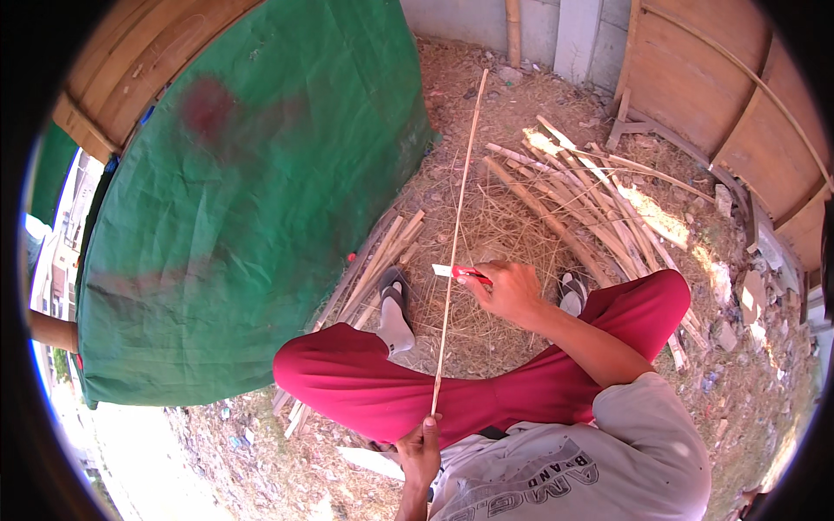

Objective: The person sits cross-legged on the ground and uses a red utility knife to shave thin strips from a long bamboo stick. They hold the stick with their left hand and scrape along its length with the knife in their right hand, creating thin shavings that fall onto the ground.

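My left hand is closed around the near end of a long, thin bamboo strip, close to my lap. The strip slants away from me and slightly right, far past my feet. In my right hand is a red-handled cutter knife. Its pale, wide blade crosses the strip partway along and sticks out on the left side. Blade and strip appear to touch. My legs in dark red trousers are spread to either side of the strip.
Long split bamboo pieces lie in a pile at the right, with more bamboo pieces by my left foot. Thin shavings cover the ground between. A green tarp stands at the left, wooden panels at the far right.
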### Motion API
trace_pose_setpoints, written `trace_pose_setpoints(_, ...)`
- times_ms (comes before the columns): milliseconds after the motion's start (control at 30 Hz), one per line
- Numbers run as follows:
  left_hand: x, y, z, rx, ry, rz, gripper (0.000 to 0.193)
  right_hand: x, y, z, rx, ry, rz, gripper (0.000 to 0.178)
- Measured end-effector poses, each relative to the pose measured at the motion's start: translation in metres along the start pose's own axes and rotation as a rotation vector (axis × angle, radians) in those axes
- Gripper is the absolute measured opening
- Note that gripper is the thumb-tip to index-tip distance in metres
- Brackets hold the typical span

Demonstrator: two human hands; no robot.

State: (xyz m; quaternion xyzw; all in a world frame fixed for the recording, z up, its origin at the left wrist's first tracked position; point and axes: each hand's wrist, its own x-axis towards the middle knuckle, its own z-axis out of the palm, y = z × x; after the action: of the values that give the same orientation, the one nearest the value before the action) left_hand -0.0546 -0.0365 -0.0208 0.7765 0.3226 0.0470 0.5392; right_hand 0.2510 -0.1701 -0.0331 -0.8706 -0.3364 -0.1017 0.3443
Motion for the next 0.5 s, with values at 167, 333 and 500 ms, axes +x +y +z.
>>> trace_pose_setpoints(167, -0.014, -0.002, -0.007, 0.006, -0.006, -0.047, 0.041, 0.008, 0.012, -0.005, -0.041, -0.022, 0.091, 0.035)
trace_pose_setpoints(333, -0.032, 0.009, -0.025, 0.105, -0.055, -0.062, 0.036, 0.028, 0.036, -0.019, -0.100, -0.031, 0.295, 0.038)
trace_pose_setpoints(500, -0.054, -0.038, -0.044, 0.174, -0.063, -0.131, 0.042, 0.048, 0.078, -0.031, -0.223, -0.033, 0.461, 0.040)
